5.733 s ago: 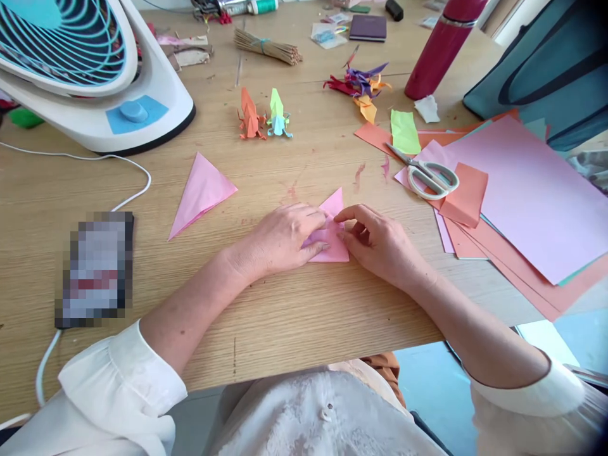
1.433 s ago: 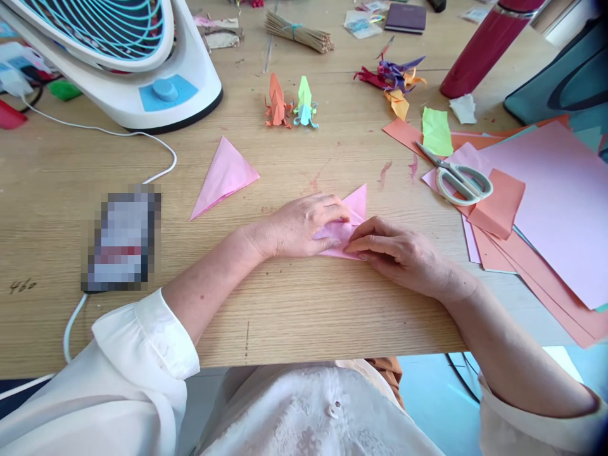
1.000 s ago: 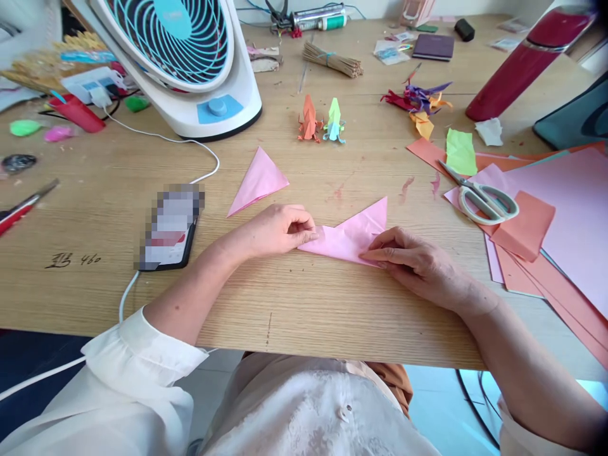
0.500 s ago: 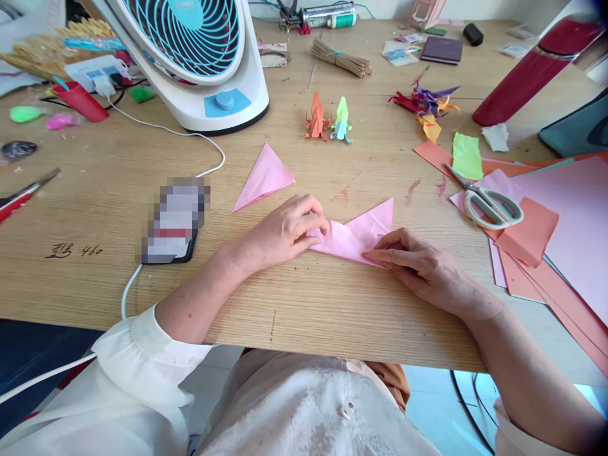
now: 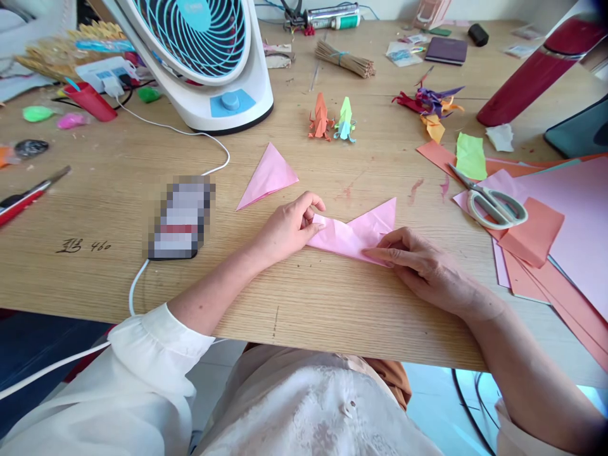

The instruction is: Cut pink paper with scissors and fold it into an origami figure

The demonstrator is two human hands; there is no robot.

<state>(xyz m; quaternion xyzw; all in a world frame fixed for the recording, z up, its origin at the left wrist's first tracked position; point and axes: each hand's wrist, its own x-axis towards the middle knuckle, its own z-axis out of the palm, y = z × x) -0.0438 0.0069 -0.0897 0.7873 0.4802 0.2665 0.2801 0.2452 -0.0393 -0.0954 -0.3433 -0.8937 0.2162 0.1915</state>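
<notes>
A folded piece of pink paper [image 5: 349, 238] lies on the table in front of me, a pointed flap rising at its right side. My left hand [image 5: 295, 223] is closed on its left end, with the thumb on the paper and the index finger arched above. At the lower right edge, my right hand [image 5: 412, 258] pinches the paper between thumb and fingers. Behind my left hand rests a separate pink paper triangle [image 5: 268, 177], touched by neither hand.
A phone [image 5: 179, 218] with a white cable is at left, below a fan [image 5: 230, 104]. Orange and green origami figures [image 5: 320, 119] stand farther back. Scissors [image 5: 496, 206] lie on coloured paper sheets [image 5: 577, 221] at right, near a red flask [image 5: 525, 82].
My left hand's fingers have shifted on the left end of the paper, and the index finger is now lifted. My right hand keeps its pinch. The view has shifted slightly.
</notes>
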